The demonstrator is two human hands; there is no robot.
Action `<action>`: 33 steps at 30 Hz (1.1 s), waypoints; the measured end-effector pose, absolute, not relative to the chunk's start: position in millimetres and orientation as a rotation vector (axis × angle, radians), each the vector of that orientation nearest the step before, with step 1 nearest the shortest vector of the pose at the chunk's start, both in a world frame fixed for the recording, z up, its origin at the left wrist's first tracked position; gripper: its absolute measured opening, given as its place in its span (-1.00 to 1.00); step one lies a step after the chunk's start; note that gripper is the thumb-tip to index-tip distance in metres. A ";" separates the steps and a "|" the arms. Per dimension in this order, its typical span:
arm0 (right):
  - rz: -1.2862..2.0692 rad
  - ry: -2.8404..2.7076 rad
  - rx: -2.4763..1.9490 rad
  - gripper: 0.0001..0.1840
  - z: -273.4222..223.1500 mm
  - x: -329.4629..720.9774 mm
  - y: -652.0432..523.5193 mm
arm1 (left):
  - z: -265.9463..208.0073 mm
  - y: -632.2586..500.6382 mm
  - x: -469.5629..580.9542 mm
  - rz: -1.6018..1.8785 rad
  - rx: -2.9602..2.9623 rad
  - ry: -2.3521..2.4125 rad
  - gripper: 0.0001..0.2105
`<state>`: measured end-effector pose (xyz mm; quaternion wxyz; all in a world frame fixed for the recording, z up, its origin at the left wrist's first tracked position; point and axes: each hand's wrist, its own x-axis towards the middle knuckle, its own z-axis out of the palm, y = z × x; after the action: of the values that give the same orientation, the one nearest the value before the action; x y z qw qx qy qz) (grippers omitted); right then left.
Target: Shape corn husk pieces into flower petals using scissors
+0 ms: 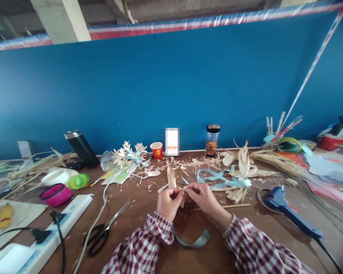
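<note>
My left hand [169, 201] is closed in a pinch on a small pale piece of corn husk [183, 199]. The fingertips of my right hand [201, 196] meet it there, also pinched on the husk. Most of what lies between the fingers is hidden. A pointed dry husk [170, 177] sticks up just behind my left hand; whether it is held I cannot tell. Below the hands a grey-blue ribbon [196, 242] curls over the table. Black-handled scissors [107, 230] lie partly spread to the left. A light blue ribbon [217, 178] lies beyond my right hand.
On the right lies a blue glue gun [291, 213]; on the left, a white power strip [60, 230] with cords. Husk flowers [130, 154], a red paper cup [157, 150], a lidded jar [213, 140] and a dark thermos [82, 149] stand along the blue partition [171, 83].
</note>
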<state>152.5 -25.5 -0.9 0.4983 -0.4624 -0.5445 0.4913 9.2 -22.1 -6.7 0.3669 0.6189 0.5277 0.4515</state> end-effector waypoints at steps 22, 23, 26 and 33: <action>1.134 -1.404 -1.048 -0.67 -5.2 154.5 -23.8 | -3.1 -24.2 11.3 1.177 1.540 1.289 -0.76; 1.118 -1.416 -1.052 -0.67 -4.2 154.8 -24.1 | -3.0 -24.1 11.5 1.177 1.524 1.269 -0.76; 1.025 -1.436 -1.095 -0.70 0.2 154.9 -25.7 | -4.0 -23.8 12.0 1.168 1.476 1.219 -0.74; 0.950 -1.395 -1.151 -0.74 1.7 154.3 -25.5 | -4.2 -25.6 13.2 1.054 1.349 1.230 -0.63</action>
<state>154.3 -25.5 1.7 0.5222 -0.4805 -0.5824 0.3966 13.2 -25.6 -4.2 0.4940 0.5564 0.5074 0.4346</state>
